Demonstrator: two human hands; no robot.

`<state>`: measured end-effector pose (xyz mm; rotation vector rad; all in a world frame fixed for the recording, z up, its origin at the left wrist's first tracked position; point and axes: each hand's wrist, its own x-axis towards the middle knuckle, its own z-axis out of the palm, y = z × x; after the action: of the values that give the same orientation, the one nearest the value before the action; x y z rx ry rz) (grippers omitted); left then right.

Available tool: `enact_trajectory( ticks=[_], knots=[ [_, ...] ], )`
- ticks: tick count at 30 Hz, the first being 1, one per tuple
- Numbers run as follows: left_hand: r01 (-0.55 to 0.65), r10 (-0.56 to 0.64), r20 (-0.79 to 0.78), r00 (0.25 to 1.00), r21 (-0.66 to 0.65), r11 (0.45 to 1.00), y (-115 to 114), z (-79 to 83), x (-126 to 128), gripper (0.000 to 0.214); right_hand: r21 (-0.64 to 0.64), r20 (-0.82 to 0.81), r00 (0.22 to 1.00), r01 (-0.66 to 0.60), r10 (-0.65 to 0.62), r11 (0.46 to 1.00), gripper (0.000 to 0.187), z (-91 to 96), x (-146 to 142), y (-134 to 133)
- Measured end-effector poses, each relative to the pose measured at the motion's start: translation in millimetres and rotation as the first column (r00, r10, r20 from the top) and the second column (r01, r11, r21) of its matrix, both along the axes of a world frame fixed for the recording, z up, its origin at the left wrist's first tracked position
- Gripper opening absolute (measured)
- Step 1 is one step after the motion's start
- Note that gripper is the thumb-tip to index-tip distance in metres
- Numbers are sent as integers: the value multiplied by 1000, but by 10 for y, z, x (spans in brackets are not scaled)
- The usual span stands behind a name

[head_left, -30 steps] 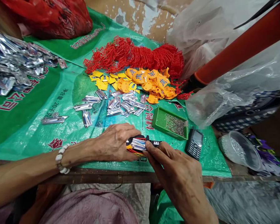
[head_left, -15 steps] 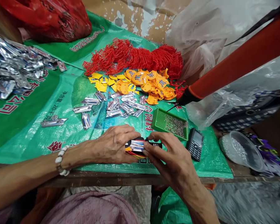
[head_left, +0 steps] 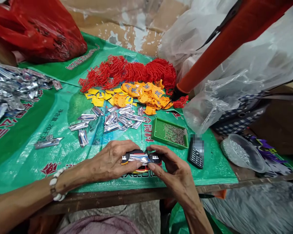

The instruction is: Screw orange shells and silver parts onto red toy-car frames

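Observation:
Both hands grip one small assembled piece [head_left: 141, 158], a black, silver, red and yellow stack, just above the near edge of the green woven mat [head_left: 26, 146]. My left hand [head_left: 111, 160] wraps its left end, and a white bead bracelet [head_left: 54, 186] circles that wrist. My right hand [head_left: 174, 169] pinches its right end between thumb and fingers. Loose silver metal strips [head_left: 119, 117] lie scattered just beyond the hands. Behind them sit yellow-orange plastic plates [head_left: 134, 94] and a heap of red plastic frames [head_left: 127, 70].
A green mesh tray [head_left: 169, 131] of tiny pins and a black keypad phone [head_left: 196, 151] lie right of the hands. At the right edge stands a clear cup [head_left: 241, 156]. Silver strips [head_left: 12, 86] pile up far left, a red bag [head_left: 36, 31] behind. An orange pole [head_left: 222, 42] slants over clear plastic bags.
The view has tipped down and shifted, so everything on the mat sits lower and further left. My right hand has slid its fingers along the piece's right end; both hands keep hold of it.

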<state>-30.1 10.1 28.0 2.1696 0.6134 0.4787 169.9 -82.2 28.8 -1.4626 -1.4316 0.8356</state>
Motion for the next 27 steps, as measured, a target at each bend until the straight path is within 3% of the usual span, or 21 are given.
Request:
enact_trajectory(
  ticks=[3,6,8,10,11,12,14,15,16,17,18,21,24,27],
  knots=[
    [-7,5,-56,998,-39,999,1,20,-3,28,90,40,990,133,-137,987,26,17,25,-102],
    [-23,13,-120,993,-83,996,26,33,-5,34,163,104,940,306,-324,938,14,163,138,-134],
    [-22,7,-151,989,-97,995,35,33,-12,37,203,128,862,461,-491,864,14,322,282,-43],
    [-45,30,-164,986,-86,995,30,29,-22,38,323,74,782,569,-619,757,23,508,466,177],
    [-68,55,-167,984,-74,995,24,26,-27,38,416,-16,793,559,-609,717,32,606,560,332],
    [-92,82,-165,983,-58,994,18,25,-32,37,466,-70,825,525,-561,712,43,703,649,507],
    [-117,111,-160,981,-28,993,13,27,-41,36,502,-115,872,464,-475,730,60,888,777,876],
    [-113,109,-154,982,-15,994,14,29,-45,35,477,-142,899,428,-413,767,68,971,808,1046],
    [-102,101,-149,984,-3,995,17,32,-47,35,452,-175,922,387,-345,804,70,1044,812,1194],
    [-94,95,-143,985,9,995,20,34,-50,34,427,-175,951,307,-255,851,61,1106,791,1313],
    [-90,92,-138,986,22,996,23,35,-51,34,431,-179,959,276,-218,859,47,1155,752,1398],
    [-103,107,-145,984,31,994,20,26,-52,33,429,-181,972,214,-149,878,25,1224,592,1470],
    [-129,127,-163,978,-4,992,7,23,-39,34,470,-275,956,228,-104,853,30,1190,498,1384],
    [-135,125,-166,978,-48,990,19,49,-3,37,443,-329,941,229,-81,867,30,1084,497,1286]
  ],
)
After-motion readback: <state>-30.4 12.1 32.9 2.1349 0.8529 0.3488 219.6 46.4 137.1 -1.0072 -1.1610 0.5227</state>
